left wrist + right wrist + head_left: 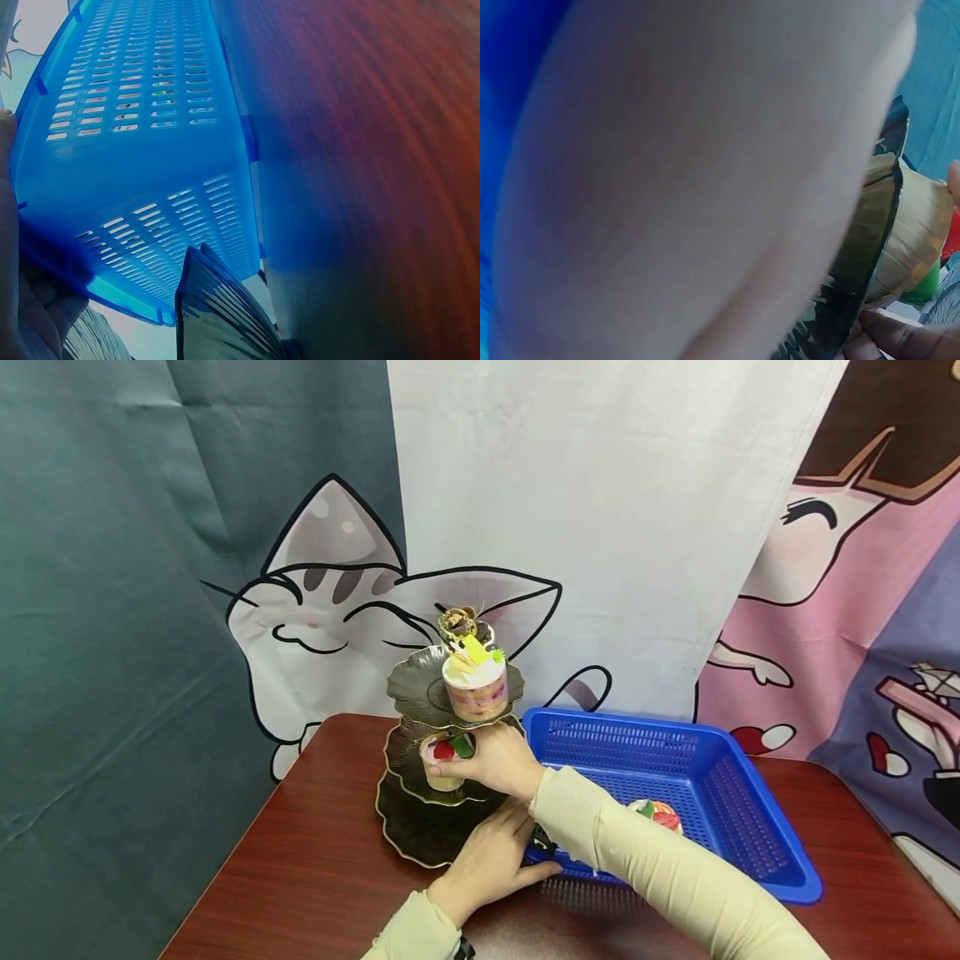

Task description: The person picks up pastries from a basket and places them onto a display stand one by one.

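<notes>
My right hand (pixel 498 764) pinches a small dessert cup (pixel 444 777) with a red and green topping at the middle tier of a dark, gold-rimmed tiered stand (pixel 405 827). In the right wrist view, fingertips (pixel 900 337) touch both sides of the pale cup (pixel 919 229) by a plate's edge; the forearm hides much. A taller layered dessert cup (pixel 476 689) with a white and yellow top stands on the upper tier. My left hand (pixel 487 860) holds the near left corner of a blue plastic basket (pixel 750 793), beside the bottom tier.
Another dessert with a red and green top (pixel 660 817) lies in the basket, partly behind my right sleeve. The stand and basket sit side by side on a reddish-brown table (pixel 277 860). A printed curtain (pixel 615 510) hangs behind them.
</notes>
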{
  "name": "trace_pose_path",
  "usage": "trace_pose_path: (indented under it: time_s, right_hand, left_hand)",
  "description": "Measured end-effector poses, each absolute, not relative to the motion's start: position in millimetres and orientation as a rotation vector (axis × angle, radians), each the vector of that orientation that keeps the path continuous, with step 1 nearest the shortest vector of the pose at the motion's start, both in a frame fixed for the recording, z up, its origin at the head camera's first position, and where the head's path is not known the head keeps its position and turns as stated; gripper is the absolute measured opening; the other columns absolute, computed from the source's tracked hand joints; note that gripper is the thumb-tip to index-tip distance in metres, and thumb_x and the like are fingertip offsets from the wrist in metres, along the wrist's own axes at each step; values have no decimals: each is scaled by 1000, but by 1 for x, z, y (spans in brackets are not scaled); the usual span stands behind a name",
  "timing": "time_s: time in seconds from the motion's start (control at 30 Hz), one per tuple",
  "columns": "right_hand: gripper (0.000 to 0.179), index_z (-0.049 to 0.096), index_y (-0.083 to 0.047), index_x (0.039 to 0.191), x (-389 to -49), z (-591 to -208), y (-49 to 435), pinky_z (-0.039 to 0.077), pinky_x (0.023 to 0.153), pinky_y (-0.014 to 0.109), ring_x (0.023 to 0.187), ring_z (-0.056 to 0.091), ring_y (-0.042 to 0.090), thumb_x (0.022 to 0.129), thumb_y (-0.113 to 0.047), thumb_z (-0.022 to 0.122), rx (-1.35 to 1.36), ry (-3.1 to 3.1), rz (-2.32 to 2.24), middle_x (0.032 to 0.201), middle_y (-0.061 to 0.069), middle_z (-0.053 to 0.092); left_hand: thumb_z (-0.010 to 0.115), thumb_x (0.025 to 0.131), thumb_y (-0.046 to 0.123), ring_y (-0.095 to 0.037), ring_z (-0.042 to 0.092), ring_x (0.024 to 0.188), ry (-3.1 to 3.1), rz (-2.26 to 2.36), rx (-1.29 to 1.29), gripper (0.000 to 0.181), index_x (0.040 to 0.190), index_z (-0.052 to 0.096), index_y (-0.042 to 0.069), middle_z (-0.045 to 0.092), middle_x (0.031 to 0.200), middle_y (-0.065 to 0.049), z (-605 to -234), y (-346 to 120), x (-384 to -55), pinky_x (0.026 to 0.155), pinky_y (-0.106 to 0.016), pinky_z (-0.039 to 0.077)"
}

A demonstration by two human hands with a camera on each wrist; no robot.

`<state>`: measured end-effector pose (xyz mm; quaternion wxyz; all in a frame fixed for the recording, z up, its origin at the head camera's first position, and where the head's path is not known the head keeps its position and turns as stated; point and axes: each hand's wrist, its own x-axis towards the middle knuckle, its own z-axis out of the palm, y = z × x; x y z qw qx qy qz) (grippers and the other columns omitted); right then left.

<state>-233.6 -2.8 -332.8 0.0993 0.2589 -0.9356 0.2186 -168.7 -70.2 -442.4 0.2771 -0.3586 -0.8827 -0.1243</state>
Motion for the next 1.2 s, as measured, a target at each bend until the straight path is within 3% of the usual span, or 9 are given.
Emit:
trace_pose_path:
  time_s: [0.67, 1.0, 1.2]
  right_hand:
    - [55, 67, -15, 97, -234, -330, 0, 55, 72, 38, 82, 67, 21, 70, -63, 74, 782, -2795, 613, 87, 3, 71]
    - [62, 63, -16, 113, -232, -325, 6, 56, 79, 38, 91, 67, 22, 72, -62, 73, 782, -2833, 730, 98, 5, 71]
    - [57, 64, -16, 110, -232, -322, 11, 55, 75, 36, 84, 64, 18, 73, -58, 75, 813, -2836, 762, 89, 2, 69]
  left_hand:
    - [63, 82, 62, -18, 44, 137, -2378, -332, -968, 84, 143, 44, 7, 49, 145, -6, -442, -70, -168, 114, -29, 39]
    - [62, 82, 62, -20, 47, 135, -2373, -317, -961, 77, 138, 51, 9, 54, 141, -5, -443, -70, -168, 113, -30, 41]
    - [63, 81, 61, -21, 49, 133, -2352, -268, -954, 73, 132, 57, 9, 59, 135, -6, -443, -71, -167, 112, -30, 41]
